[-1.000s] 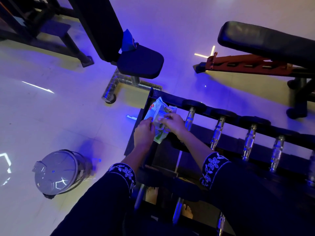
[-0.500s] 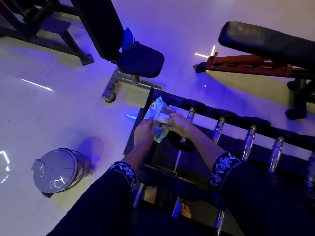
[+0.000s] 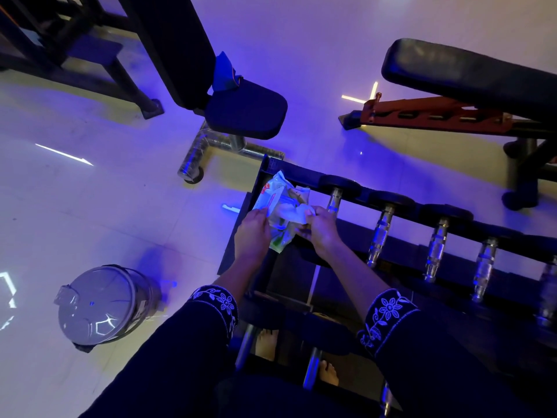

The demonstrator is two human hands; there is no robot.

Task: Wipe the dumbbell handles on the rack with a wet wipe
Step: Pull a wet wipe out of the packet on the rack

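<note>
A lidded steel bin (image 3: 105,306), a padded bench (image 3: 467,73) and a seat pad (image 3: 245,113) stand on glossy tiles (image 3: 90,206).

No legible text; small red print on the wipe pack (image 3: 272,199) unreadable.

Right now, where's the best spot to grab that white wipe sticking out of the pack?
Pinch the loose, crumpled end of the wet wipe bulging from the opening of the pack, coming from the right, the side of the dumbbells. That end is free and faces that way, where the right hand pinches it; the left hand grips the pack's left edge, steadying it.
</note>
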